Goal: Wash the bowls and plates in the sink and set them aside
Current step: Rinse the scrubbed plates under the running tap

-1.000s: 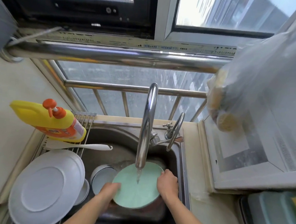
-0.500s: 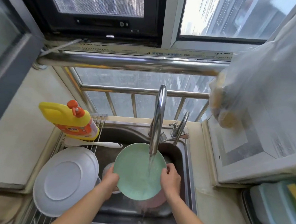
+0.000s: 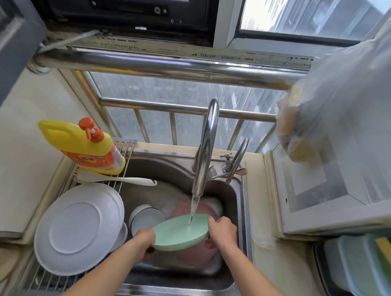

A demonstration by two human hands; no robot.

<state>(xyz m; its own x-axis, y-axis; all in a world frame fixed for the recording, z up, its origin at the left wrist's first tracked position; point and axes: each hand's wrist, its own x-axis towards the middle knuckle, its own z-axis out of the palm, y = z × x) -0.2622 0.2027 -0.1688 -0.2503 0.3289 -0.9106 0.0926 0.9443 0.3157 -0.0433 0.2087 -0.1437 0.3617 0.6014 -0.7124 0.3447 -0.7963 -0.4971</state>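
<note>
Both hands hold 1 green plate (image 3: 181, 235) over the sink (image 3: 239, 196), tilted so its far rim sits higher, with the stream from the tap (image 3: 204, 148) landing on its upper face just left of the right hand's fingers. The left hand (image 3: 144, 242) grips the plate's near-left rim, its fingers curled under the edge and mostly hidden from view. The right hand (image 3: 222, 233) grips the right rim, thumb on top and fingers (image 3: 210, 243) wrapped beneath, their tips showing under the plate. Directly below the fingers of both hands lies a pink dish (image 3: 190, 254) in the basin, and a white bowl (image 3: 145, 218) stands just beyond the left hand's fingers. Left of those fingers, a large white plate (image 3: 77, 228) rests face up on a wire rack (image 3: 44, 280) across the sink's left side, with a white spoon (image 3: 119, 179) and a yellow detergent bottle (image 3: 82, 145) farther back on the same rack. Well right of the right hand's fingers, on the tabletop (image 3: 274, 262), stand pale blue containers (image 3: 354, 267).
</note>
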